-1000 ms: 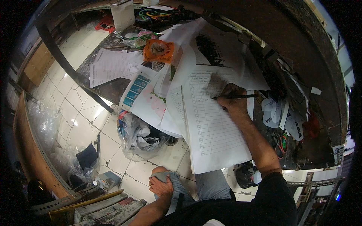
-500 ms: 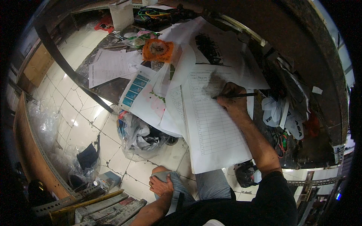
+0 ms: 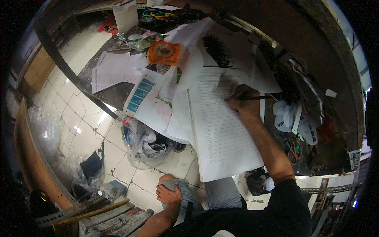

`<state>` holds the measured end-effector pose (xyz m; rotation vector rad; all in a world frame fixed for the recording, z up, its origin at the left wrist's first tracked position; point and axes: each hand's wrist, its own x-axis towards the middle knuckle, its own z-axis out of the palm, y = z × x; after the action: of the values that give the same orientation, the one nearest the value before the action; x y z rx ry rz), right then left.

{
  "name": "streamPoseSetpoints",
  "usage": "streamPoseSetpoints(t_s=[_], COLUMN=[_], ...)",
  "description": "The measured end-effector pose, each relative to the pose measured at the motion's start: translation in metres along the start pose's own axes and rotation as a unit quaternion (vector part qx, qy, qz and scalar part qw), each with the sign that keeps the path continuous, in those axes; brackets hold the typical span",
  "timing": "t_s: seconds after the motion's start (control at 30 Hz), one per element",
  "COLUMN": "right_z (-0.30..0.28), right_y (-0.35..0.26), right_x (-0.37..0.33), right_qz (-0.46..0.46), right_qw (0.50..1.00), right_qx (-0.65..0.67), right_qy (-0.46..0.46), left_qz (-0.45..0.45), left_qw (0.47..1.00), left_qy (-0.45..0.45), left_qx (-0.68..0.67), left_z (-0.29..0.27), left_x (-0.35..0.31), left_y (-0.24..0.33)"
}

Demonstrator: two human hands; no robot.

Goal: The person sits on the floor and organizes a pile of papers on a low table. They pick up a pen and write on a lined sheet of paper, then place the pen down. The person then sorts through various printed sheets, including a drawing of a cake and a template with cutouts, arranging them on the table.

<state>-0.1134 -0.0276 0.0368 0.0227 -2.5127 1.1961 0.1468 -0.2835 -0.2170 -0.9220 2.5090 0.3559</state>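
Observation:
My right hand (image 3: 244, 103) is closed round a dark pen (image 3: 263, 97), with the tip at the upper rows of a ruled paper form (image 3: 227, 138). Handwriting fills some rows at the top of this form, while those lower down are blank. It lies on a stack of papers, and its near corner hangs past the table edge above my lap. My left hand (image 3: 169, 195) rests on my left knee, fingers spread over the grey-blue trouser leg (image 3: 182, 185) and holding nothing.
Loose printed sheets (image 3: 116, 71) and an orange plastic packet (image 3: 164, 53) lie on the table's left part. Scissors (image 3: 294, 152) and white plastic pieces (image 3: 284, 116) sit to the right. Below the table edge stands a clear bag (image 3: 148, 146) of scraps. Stacked boards (image 3: 114, 221) fill the lower left.
My right hand and the pen have shifted very slightly at the same row of the form. My left hand has stayed on the knee.

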Motion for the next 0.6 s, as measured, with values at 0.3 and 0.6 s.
streamPoseSetpoints(t_s=[0.3,0.6], right_z=[-0.065,-0.060], right_y=[0.027,0.054], right_x=[0.008,-0.019], right_qz=[0.046,0.094], right_qw=[0.998,0.977], right_qx=[0.029,0.171], right_qy=[0.012,0.085], left_qz=[0.014,0.016], left_qw=[1.000,1.000], left_qy=[-0.002,0.022], left_qx=[-0.007,-0.009], left_z=[-0.001,0.004], left_x=[0.000,-0.001], left_y=[-0.003,-0.002])
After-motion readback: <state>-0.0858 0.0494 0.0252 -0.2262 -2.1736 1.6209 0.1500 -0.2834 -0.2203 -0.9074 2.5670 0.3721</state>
